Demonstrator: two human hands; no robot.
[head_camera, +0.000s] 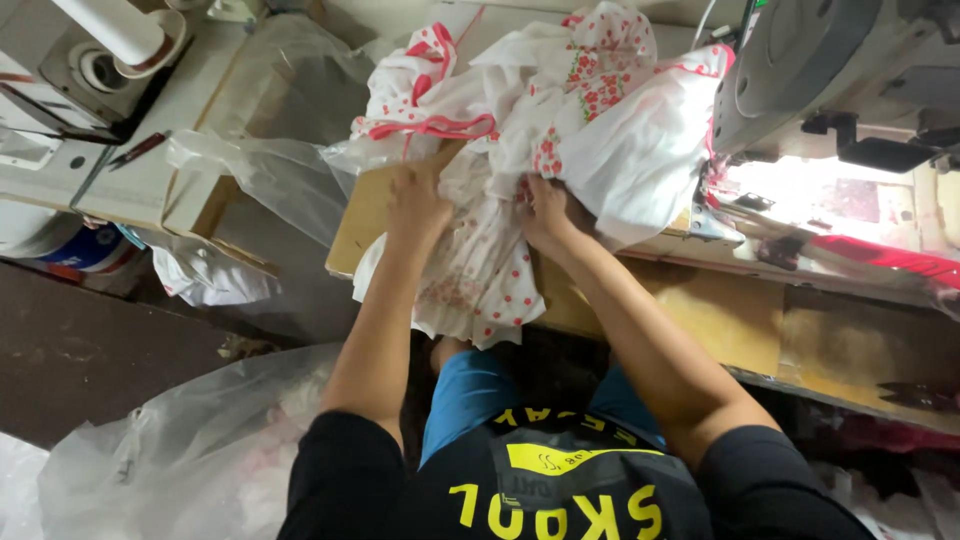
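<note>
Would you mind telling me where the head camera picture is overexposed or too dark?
Head view: glare whitens the lit bed under the grey sewing machine; the space below the wooden table is dark; both hands, left and right, on white red-flowered fabric, are evenly lit.

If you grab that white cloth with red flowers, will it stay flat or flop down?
Probably flop: the white flowered cloth already droops over the table edge in soft folds. It looks thin and light, bunching under the left hand and right hand.

Sewing machine (800, 70) close right of hands; bare wood (720, 320) below.
</note>
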